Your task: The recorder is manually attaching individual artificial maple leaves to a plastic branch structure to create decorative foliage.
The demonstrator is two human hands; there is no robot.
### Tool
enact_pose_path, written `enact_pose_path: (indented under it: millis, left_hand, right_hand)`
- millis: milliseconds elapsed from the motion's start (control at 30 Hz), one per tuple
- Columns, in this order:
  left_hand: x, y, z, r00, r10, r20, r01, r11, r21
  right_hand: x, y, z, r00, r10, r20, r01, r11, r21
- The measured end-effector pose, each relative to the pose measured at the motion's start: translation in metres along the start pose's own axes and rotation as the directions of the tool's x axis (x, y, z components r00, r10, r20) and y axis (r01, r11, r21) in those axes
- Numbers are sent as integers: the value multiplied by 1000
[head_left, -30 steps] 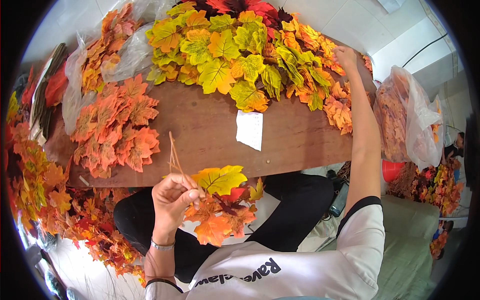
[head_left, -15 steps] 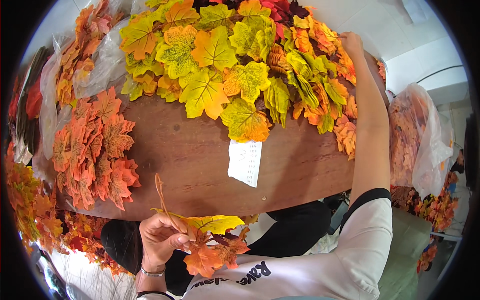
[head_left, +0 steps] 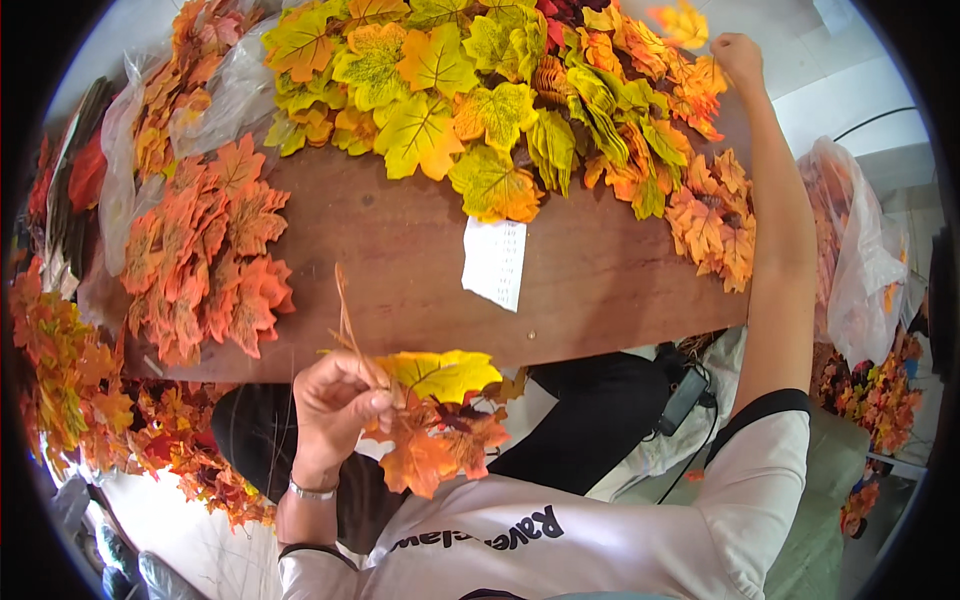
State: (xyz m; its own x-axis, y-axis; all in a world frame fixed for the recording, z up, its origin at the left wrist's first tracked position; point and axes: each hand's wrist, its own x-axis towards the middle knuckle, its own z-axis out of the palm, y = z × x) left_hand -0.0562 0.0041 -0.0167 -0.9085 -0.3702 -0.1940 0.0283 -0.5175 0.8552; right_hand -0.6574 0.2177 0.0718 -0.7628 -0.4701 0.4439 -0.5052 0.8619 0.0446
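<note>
My left hand (head_left: 343, 405) is closed around the thin brown stems of a small bunch of artificial maple leaves (head_left: 440, 440), in front of the table's near edge. One leaf in the bunch is yellow, others orange, and darker ones lie behind. My right arm stretches far over the table's right side. Out there my right hand (head_left: 738, 62) is closed, with a yellow-orange artificial leaf (head_left: 682, 24) at its fingertips, above the pile's far right end. The leaf's stem is too small to make out. Below the hand lies an orange leaf stack (head_left: 712, 220).
A big heap of yellow-green leaves (head_left: 415, 130) covers the back of the brown table (head_left: 400, 270). Red-orange leaves (head_left: 205, 260) lie at left. A written paper slip (head_left: 494, 262) sits mid-table. Plastic bags of leaves (head_left: 860, 260) stand at right, and more leaves fill both sides.
My right hand has lifted away from the pile's right edge, and a yellow-orange leaf now shows at its fingertips. My left hand keeps its bunch. The whole view has shifted slightly.
</note>
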Motion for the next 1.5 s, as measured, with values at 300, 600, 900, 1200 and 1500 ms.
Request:
enact_pose_path:
  millis: [300, 600, 900, 1200, 1500]
  left_hand:
    - [-22, -3, -1, 998, 52, 30, -52, 999, -10]
    - [-30, -5, -2, 993, 89, 79, -94, 994, 60]
    - [-34, -1, -15, 974, 223, -42, -227, 965, -134]
    - [-43, 6, -21, 980, 198, 34, -197, 980, -20]
    - [-45, 9, -21, 968, 220, 119, -203, 969, -144]
  right_hand:
    - [-123, -76, -58, 976, 40, 215, -212, -58, 975]
    - [-337, -267, -131, 717, -504, 481, -692, -431, 580]
    - [-400, -354, -143, 927, -373, -41, 53, 23, 998]
    - [-411, -364, -112, 836, -390, 385, -525, -367, 768]
    - [-393, -358, -107, 619, -624, 478, -752, -647, 128]
